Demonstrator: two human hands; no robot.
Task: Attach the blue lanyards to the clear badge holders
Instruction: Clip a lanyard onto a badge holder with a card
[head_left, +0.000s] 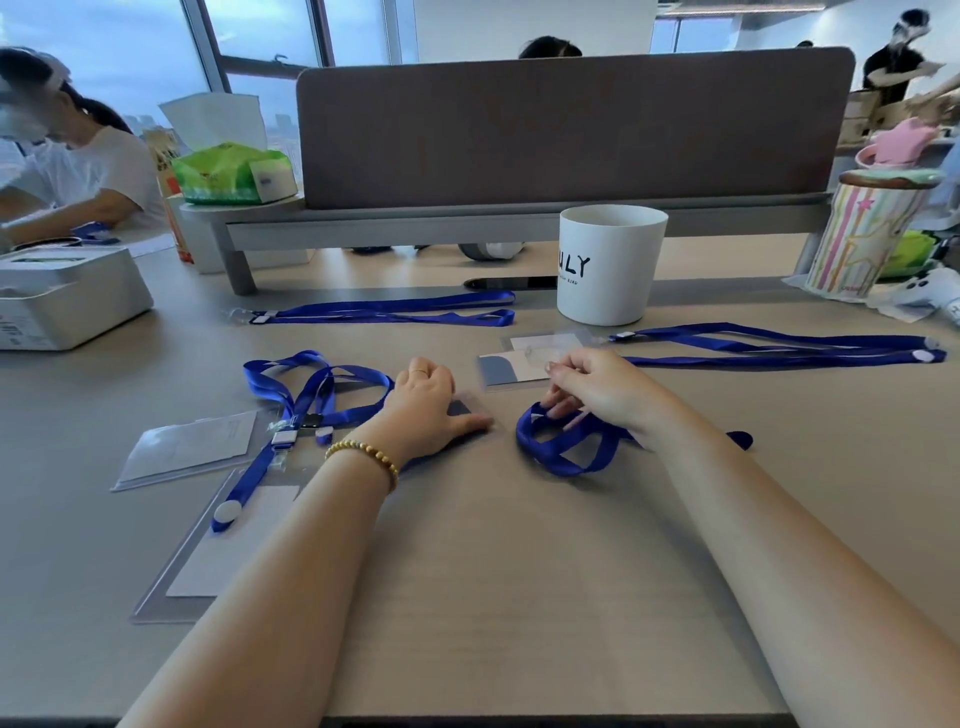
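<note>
Grip on both sides: the right hand (597, 387) pinches a coiled blue lanyard (563, 441), while the left hand (423, 402) lies flat, fingers relaxed, pressing a clear badge holder (470, 408) onto the worktop (493, 571).

Just beyond the right hand lie two more badge holders (511, 364), one partly over the other, with a long lanyard (779, 348) stretched out to their right. Left of the left hand a tangled lanyard (311, 389) with a clip runs down over a large clear holder (208, 561); another holder (187, 449) lies beside it. A further lanyard (384, 310) lies stretched out near a white cup (608, 265).
</note>
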